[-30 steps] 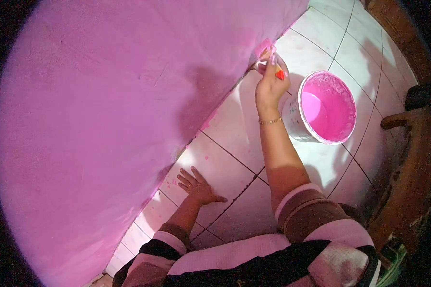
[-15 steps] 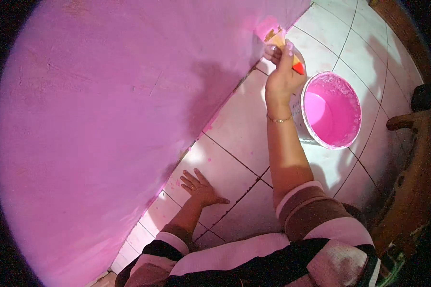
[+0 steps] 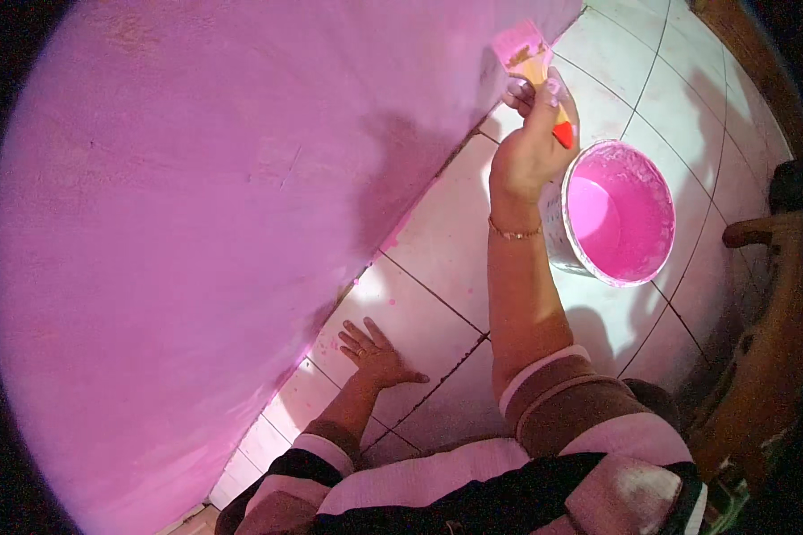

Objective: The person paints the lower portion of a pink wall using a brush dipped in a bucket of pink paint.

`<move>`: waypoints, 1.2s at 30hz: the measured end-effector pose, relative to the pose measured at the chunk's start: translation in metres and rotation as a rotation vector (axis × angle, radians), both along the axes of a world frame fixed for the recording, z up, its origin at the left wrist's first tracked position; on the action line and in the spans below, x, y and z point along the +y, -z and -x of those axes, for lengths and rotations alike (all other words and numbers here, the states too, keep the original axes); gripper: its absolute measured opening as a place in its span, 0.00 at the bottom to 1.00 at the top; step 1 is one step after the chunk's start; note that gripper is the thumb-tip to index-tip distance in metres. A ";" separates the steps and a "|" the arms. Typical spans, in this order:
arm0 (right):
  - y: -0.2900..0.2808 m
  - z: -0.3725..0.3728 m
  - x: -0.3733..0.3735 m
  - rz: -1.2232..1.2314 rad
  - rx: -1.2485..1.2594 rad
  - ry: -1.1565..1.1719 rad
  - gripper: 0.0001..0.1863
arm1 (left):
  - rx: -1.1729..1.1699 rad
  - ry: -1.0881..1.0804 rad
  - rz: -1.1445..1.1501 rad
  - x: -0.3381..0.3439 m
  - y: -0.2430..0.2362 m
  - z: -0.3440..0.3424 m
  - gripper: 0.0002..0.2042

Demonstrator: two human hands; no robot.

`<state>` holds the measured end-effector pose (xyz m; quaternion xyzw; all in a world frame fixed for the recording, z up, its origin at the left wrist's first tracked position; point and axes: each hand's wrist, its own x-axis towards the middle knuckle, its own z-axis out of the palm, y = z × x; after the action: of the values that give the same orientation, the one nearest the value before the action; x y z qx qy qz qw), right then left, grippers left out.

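"Meeting along a diagonal, pink wall (image 3: 178,250) on your left and white tiled floor (image 3: 437,308) invite what fault?"

"Smeared tiles, likely, should your stroke overrun the edge."

"Obstructions?"

"Wooden furniture (image 3: 781,294) bounds your right side. Nearer, your open bucket (image 3: 558,236) of pink paint (image 3: 593,218) stands just beside your right hand (image 3: 535,147); a knock could tip it. That hand pinches the brush (image 3: 530,61) by its handle, toward the wall's far end; bristle contact cannot be told. Your left hand (image 3: 379,361) lies spread on the near tiles, beside pink spots (image 3: 393,301)."
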<state>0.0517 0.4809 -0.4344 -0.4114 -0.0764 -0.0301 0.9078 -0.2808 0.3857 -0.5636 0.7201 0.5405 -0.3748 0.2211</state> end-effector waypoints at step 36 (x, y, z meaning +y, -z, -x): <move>0.068 -0.004 -0.006 1.077 -0.107 0.059 0.11 | 0.051 -0.003 0.048 0.002 -0.019 -0.018 0.78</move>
<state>0.0553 0.4750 -0.5026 -0.8184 -0.1156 -0.0328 0.5619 -0.2632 0.3872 -0.5446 0.7040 0.5378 -0.4055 0.2251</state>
